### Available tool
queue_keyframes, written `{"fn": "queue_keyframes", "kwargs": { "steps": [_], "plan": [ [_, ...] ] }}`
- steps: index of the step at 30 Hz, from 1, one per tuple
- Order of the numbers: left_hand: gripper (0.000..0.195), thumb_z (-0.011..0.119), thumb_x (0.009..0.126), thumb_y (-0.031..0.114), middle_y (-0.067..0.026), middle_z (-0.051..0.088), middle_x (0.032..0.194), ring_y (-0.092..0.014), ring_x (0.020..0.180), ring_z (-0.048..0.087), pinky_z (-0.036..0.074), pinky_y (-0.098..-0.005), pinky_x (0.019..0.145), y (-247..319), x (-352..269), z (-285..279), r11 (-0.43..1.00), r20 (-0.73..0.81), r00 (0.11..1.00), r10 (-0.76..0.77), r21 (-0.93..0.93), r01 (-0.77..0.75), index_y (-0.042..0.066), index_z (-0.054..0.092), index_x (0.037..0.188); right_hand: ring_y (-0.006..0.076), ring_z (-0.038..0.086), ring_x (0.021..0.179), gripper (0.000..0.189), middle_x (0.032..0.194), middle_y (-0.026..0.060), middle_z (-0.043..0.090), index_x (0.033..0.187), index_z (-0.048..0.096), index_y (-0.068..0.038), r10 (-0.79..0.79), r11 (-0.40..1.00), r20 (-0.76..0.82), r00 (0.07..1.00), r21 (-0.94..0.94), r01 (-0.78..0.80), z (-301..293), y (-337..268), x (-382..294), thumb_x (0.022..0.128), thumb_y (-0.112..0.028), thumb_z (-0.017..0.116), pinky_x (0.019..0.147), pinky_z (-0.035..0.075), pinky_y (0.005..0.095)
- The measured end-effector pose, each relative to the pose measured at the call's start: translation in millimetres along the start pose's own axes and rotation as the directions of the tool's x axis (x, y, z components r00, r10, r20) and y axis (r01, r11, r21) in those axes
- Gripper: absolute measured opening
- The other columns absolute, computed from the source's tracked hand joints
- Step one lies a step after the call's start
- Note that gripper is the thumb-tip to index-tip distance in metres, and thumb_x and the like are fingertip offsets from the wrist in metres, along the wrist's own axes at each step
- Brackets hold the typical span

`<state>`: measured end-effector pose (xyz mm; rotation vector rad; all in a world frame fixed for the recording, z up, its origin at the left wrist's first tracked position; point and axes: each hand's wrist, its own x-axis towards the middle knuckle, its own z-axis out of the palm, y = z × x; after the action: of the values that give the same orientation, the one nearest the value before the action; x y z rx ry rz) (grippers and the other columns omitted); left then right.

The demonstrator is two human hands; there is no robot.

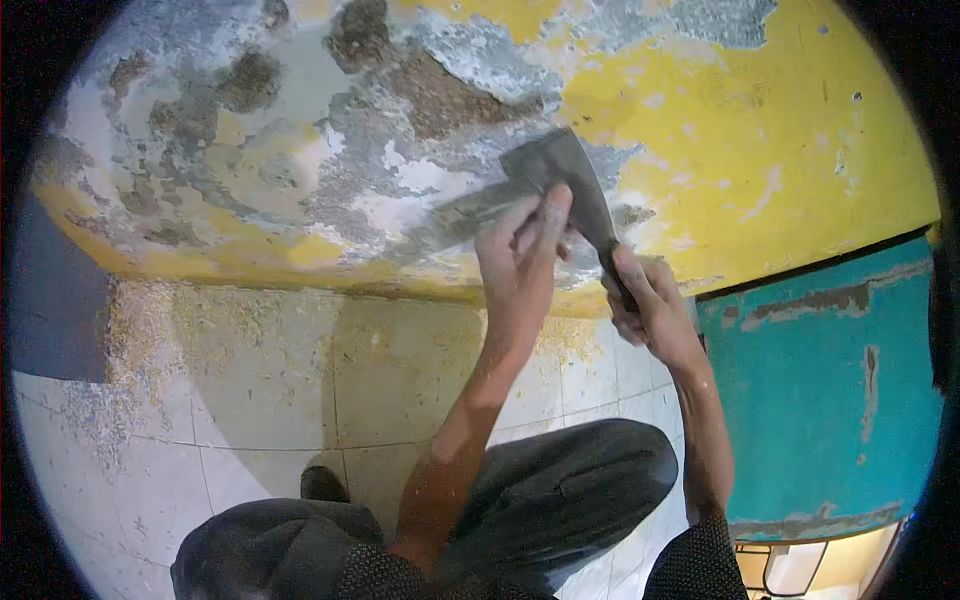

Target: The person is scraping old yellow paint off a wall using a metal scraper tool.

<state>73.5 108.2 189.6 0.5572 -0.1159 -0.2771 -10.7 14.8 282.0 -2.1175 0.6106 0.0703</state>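
My right hand [656,307] grips the dark handle of a paint scraper [574,169], a broad metal putty-knife type. Its wide blade points up and left, with its edge at the worn part of a yellow wall [697,142]. My left hand [521,255] is at the lower part of the blade, fingers bent and one fingertip laid over the metal. Around the blade the paint has come off, baring white and grey layers. Just above it, a brown patch of rough plaster [450,97] shows. The blade's shadow falls on the wall to its left.
A teal panel with scraped streaks [810,390] stands at the right. Yellow paint flakes [146,345] litter the tiled floor [262,405] along the wall's foot. My bent knees [600,465] are close below my arms. A grey surface [56,300] borders the wall at left.
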Motion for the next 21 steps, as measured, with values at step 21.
{"fn": "queue_keyframes", "kwargs": {
  "steps": [21],
  "plan": [
    [0.028,0.062,0.091,0.028,0.0000,0.058,0.069,-0.005,0.056,0.050,0.040,-0.0210,0.050,-6,0,-4,0.991,-0.083,0.988,0.128,0.046,-0.124,0.002,0.064,0.082,0.0048,0.030,0.036,0.050,0.047,-0.0047,0.032,0.063,0.040,-0.011,-0.112,0.993,0.080,0.990,-0.034,0.115,3,6,8,0.096,-0.049,0.043,0.034,0.022,0.0222]
  ]
}}
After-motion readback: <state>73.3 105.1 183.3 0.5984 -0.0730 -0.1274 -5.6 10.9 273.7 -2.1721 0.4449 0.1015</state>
